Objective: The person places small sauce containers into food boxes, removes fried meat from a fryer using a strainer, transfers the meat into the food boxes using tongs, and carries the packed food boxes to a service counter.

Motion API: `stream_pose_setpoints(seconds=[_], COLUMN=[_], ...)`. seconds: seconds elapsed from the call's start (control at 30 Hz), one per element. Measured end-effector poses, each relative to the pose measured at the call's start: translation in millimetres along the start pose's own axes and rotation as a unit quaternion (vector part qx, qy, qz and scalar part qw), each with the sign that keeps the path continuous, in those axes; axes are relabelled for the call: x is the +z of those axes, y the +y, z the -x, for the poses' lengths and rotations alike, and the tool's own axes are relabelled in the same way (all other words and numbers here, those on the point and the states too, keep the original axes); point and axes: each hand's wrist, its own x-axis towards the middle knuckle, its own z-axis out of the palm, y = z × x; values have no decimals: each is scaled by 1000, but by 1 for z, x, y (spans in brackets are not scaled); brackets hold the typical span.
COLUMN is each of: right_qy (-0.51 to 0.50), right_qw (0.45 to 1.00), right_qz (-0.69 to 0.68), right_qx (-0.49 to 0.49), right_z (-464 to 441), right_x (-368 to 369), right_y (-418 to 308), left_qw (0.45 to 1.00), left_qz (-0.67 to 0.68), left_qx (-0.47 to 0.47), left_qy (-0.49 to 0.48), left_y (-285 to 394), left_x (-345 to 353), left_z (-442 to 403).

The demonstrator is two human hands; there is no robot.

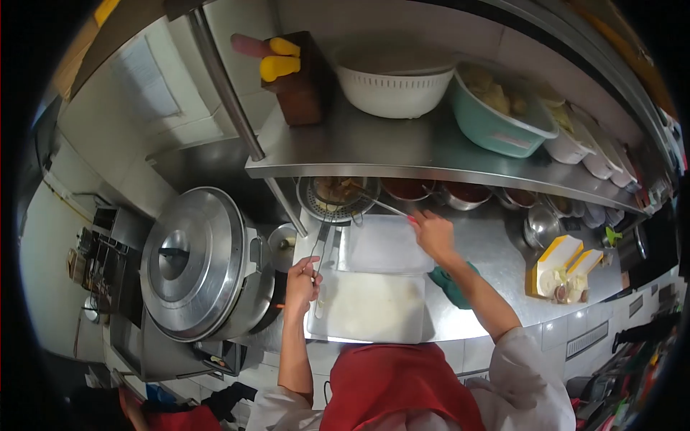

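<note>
My left hand (303, 282) is closed around the long handle of a strainer (321, 241), which reaches up to a perforated metal colander (307, 202) at the back of the counter. Brown pieces of food (336, 190) lie there, partly under the shelf's edge. With my right hand (433, 233) I grip the red end of a long thin metal utensil (392, 209); its far end reaches the food, and its tip is hard to make out. Below and between my hands are a white cutting board (371, 307) and a pale translucent tray or board (388, 244).
A large lidded pot (194, 262) stands on the left. Overhead, a steel shelf (402, 154) carries a white basin (394, 90) and a green tub (496, 118). Sauce containers (463, 194) line the back. A green cloth (451, 289) and yellow boxes (557, 269) are on the right.
</note>
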Motion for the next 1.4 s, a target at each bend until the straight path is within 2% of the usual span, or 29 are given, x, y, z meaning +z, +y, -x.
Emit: stream_pose_setpoints(seconds=[0.17,0.27,0.37,0.47,0.5,0.57,0.67,0.77,0.83,0.87,0.97,1.07,1.13,1.2,1.27,1.37,1.4], right_qy=[7,-3,-62,-14,-69,-178,-238,-192,-92,-39,-39,-54,-88,-66,-64,-54,6], right_qw=[997,999,995,992,968,866,759,831,949,982,980,967,912,899,860,837,830], right_qz=[71,47,-40,-110,-210,-398,-487,-437,-243,-138,-130,-180,-323,-353,-418,-379,-376], right_qx=[-41,-9,72,53,119,245,361,284,178,120,147,171,239,251,284,392,412], right_z=[11,4,1,2,-1,-5,-8,-11,-13,-14,-20,-17,-1,33,82,165,206], right_x=[-18,-20,0,32,35,27,-10,8,11,9,-2,-14,-20,-46,-82,-153,-160], right_y=[29,29,33,46,50,45,28,32,31,28,25,35,44,44,54,66,80], left_qw=[1000,1000,1000,1000,1000,1000,1000,999,999,999,999,999,998,995,998,999,999], left_qz=[6,-2,-7,-15,-18,-16,-13,-23,-32,-35,-38,-29,-43,-79,-49,-34,-32], left_qx=[-1,2,7,15,20,22,25,30,32,32,33,33,37,51,31,34,33], left_qy=[0,3,2,-2,-3,0,0,0,1,1,-1,8,-4,10,2,1,9], left_y=[0,2,7,5,5,4,5,5,4,2,3,3,4,-3,-16,-16,-19], left_x=[-10,-16,-18,-20,-21,-19,-18,-16,-16,-17,-17,-17,-15,-18,-21,-12,-11], left_z=[-4,-7,-8,-11,-14,-15,-17,-15,-16,-16,-15,-16,-16,-22,-37,-36,-37])
